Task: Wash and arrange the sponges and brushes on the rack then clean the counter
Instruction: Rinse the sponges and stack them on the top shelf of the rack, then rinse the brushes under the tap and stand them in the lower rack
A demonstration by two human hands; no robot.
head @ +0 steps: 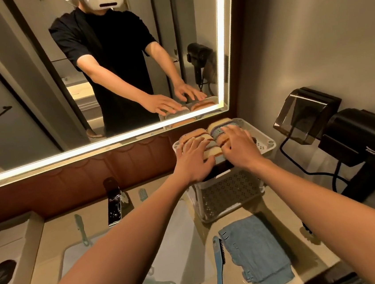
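Both hands, the left hand [192, 157] and right hand [237, 144], lie flat with fingers spread on the soft, light sponges [207, 137] atop the white rack [265, 144], best picked up by squeezing the sides.

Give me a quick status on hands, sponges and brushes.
Left hand and right hand flat on sponges, top tier of white rack. Blue brush unracked on counter beside blue cloth. Nothing blocking.
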